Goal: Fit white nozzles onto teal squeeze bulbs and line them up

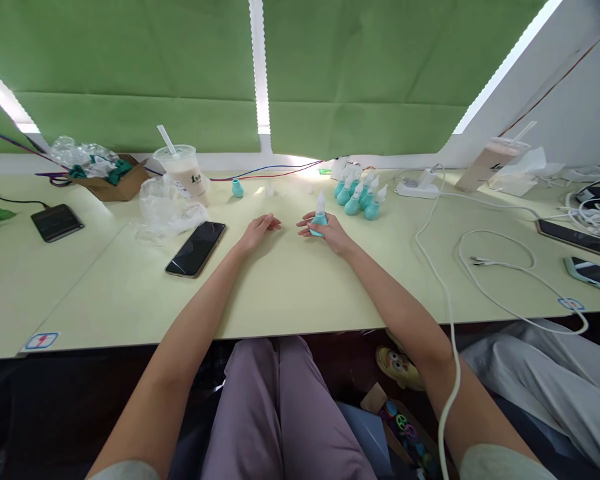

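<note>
My right hand (pixel 334 233) is closed around a teal nasal aspirator (pixel 320 219), a squeeze bulb with a pointed whitish tip that stands upright between thumb and fingers. To its left, my left hand (pixel 261 230) rests on its side on the table, fingers loosely stretched, with nothing visible in it. Several more tipped aspirators (pixel 354 205) stand in a cluster just beyond my right hand. A lone teal bulb (pixel 237 189) without a tip is at the back, beyond my left hand. A small whitish piece (pixel 271 191) lies near that bulb.
A phone (pixel 197 249), a plastic bag (pixel 167 207) and a drink cup (pixel 186 175) are at left, with a cardboard box (pixel 123 183) behind. On the right, a white cable (pixel 433 263) crosses the table edge from a power strip (pixel 419 189). Another person's leg (pixel 535 367) shows there.
</note>
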`<state>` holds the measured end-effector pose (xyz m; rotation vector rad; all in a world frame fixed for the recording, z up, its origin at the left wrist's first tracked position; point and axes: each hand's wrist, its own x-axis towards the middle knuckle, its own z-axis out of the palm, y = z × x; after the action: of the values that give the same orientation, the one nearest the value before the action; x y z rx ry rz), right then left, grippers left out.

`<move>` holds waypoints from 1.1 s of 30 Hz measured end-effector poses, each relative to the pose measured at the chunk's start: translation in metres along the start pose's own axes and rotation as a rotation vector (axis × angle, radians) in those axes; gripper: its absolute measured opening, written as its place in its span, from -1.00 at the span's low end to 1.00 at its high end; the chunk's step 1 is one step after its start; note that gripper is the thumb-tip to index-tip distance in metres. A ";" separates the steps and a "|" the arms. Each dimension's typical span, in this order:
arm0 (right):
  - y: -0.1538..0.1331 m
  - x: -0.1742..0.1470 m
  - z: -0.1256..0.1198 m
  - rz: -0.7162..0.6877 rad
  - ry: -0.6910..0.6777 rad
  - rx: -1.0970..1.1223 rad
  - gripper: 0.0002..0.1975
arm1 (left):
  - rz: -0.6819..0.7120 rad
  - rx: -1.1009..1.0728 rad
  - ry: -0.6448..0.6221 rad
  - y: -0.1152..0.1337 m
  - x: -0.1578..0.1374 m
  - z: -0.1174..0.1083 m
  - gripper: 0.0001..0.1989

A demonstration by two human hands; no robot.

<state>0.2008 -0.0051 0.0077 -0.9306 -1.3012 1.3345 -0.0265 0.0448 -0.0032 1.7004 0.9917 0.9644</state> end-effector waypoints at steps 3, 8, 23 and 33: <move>0.000 0.000 0.001 -0.025 -0.002 -0.024 -0.56 | 0.010 0.000 -0.004 -0.002 0.001 0.000 -0.39; -0.001 -0.001 0.004 -0.032 0.018 -0.062 -0.59 | 0.012 0.008 -0.010 -0.004 0.001 -0.001 -0.40; -0.010 -0.001 0.003 -0.058 0.150 0.018 -0.58 | 0.011 0.033 -0.012 -0.007 0.002 -0.001 -0.40; 0.006 0.007 -0.005 -0.030 0.107 0.137 -0.51 | -0.004 0.047 -0.029 -0.009 0.004 -0.003 -0.36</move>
<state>0.2029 0.0035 0.0018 -0.8720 -1.1235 1.3148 -0.0296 0.0517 -0.0098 1.7459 1.0054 0.9182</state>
